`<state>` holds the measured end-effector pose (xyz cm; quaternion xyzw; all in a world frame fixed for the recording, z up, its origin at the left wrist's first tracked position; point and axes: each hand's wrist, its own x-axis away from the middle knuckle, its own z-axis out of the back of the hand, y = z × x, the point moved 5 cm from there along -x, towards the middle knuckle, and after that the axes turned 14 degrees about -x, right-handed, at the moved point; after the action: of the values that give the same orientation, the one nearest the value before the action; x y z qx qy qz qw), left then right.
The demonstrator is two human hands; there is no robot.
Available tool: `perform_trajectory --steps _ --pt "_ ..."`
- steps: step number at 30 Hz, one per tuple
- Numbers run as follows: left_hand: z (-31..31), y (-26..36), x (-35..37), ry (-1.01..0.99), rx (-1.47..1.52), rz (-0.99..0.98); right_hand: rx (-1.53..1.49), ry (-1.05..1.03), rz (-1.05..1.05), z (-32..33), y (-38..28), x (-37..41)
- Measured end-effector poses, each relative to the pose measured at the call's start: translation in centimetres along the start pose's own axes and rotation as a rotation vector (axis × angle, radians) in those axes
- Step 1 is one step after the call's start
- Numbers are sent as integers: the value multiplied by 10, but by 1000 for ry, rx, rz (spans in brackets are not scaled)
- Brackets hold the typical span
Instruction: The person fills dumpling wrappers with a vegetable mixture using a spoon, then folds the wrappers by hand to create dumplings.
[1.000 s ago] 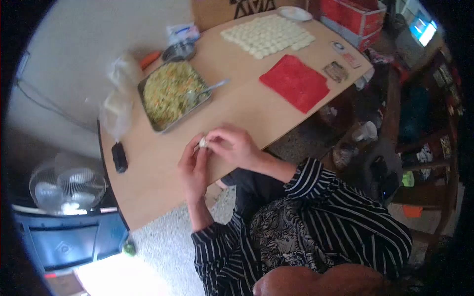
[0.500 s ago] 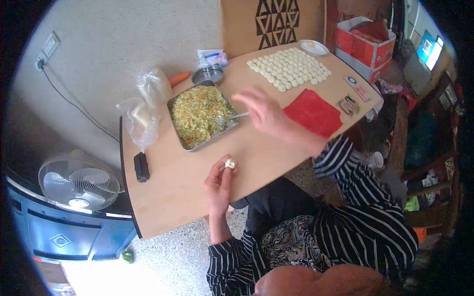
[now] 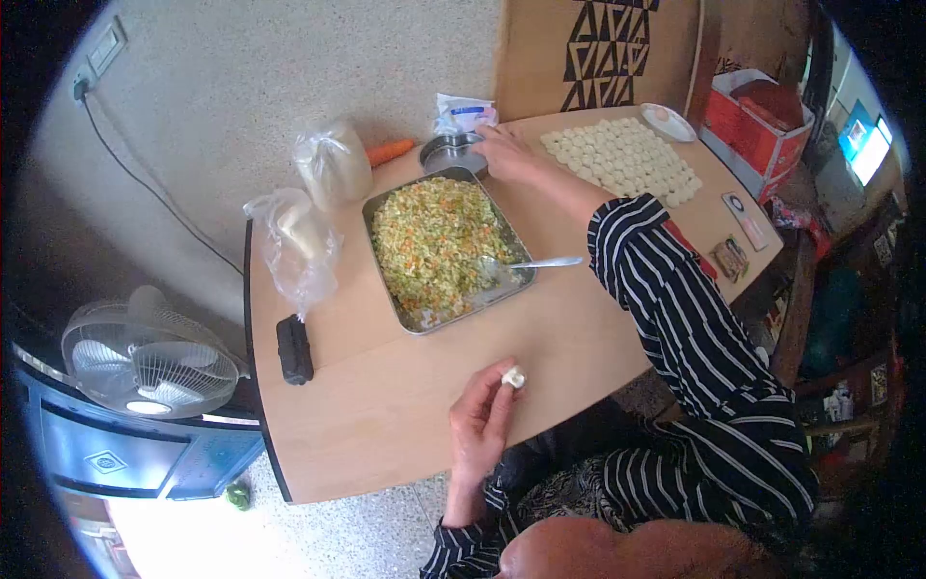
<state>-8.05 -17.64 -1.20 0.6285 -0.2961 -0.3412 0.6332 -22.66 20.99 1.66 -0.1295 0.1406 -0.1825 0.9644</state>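
My left hand [image 3: 484, 410] pinches a small white dumpling [image 3: 514, 376] between thumb and fingers, just above the table's near side. Over at the back, my right hand [image 3: 503, 154] reaches to a round metal tin [image 3: 451, 152]. Its fingers are stretched out at the tin's right rim; whether they touch what is inside is hidden. Between the hands stands a square steel tray [image 3: 410, 326] of chopped vegetable filling [image 3: 434, 241]. A spoon [image 3: 545, 262] rests in the filling, its handle over the tray's right edge. Rows of small dumplings [image 3: 622, 159] lie at the back right.
Behind the tray are a carrot [image 3: 390, 151], a white packet [image 3: 465, 113] and plastic bags [image 3: 333, 169], [image 3: 299, 241]. A black object [image 3: 294, 349] lies at the left. A white plate [image 3: 668, 123] sits beyond the dumplings. My right sleeve mostly covers a red cloth [image 3: 690, 246].
My right hand has moved from above the spoon handle back to the round tin. The view has shifted, while my left hand keeps its hold on the dumpling.
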Motion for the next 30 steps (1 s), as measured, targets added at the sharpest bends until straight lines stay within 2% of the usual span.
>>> perform_trajectory --steps 4,7,10,13,16,19,23,25,27,30 --pt "0 5 -1 4 -35 -6 72 -57 -38 -12 2 -9" --pt "1 7 -1 3 -22 0 -23 -88 -67 0 -4 -5" --pt "1 6 0 8 7 39 -30 27 -11 3 -1 -6" --pt "1 7 -1 35 61 92 -100 46 -28 19 3 -4" --pt "2 -2 0 69 163 101 -112 263 147 43 13 6" --pt "7 -3 -3 102 250 53 -95 379 287 95 -19 55" --pt "6 -2 -3 130 283 25 -374 367 299 138 -98 158" --pt "7 -6 -2 137 324 -25 -725 319 212 131 -133 217" --pt "8 -3 -1 122 261 -53 -620 270 386 120 -160 262" --pt "8 -5 -2 113 242 -81 -670 263 394 84 -178 298"
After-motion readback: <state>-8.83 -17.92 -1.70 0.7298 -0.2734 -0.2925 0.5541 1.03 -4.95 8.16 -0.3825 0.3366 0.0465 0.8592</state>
